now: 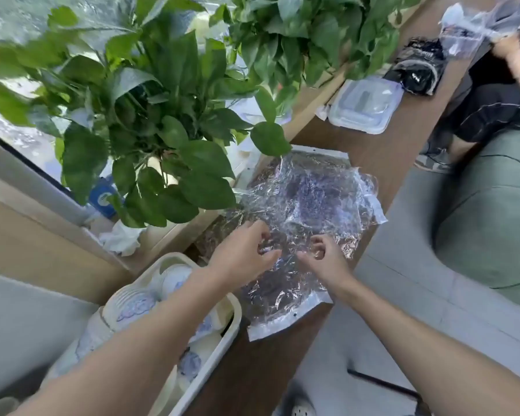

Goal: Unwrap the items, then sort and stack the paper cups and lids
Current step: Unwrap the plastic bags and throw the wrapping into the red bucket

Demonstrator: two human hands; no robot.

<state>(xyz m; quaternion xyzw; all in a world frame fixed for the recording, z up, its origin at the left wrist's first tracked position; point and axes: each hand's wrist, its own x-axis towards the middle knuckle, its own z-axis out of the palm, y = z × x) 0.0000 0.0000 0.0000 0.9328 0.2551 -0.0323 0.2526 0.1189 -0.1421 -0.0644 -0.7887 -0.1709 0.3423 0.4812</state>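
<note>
On the wooden counter (403, 139): a big sheet of crinkly plastic wrap (306, 199) lies spread out, with the green plant (150, 115) on its left.
Left hand (240, 256): it is over the near part of the wrap. Its fingers are half curled and its thumb points right. It is too blurry to tell if it has hold of any wrap.
Right hand (324, 262): it is just beside the left hand. A finger and the thumb bend into a small ring on the wrap. It looks like a pinch, but this cannot be told for sure.
Paper cups (132, 304): they lie in the white basket (234, 310), near and left, under the left arm. They are white with blue print, and some sit inside each other.
Lids: it is hard to pick them out in the pile.
Step now: most likely picking up the loose wrap to get it out of the way. Whether anything lies under it cannot be told.
How to do it well: pinch one spot with each hand, lift slowly, and bunch the wrap into a ball. Put it down away from the basket.
Watch out: the wrap looks thin and slippery and may cling to fingers. A leaf (270, 139) hangs over its far corner and could catch.
</note>
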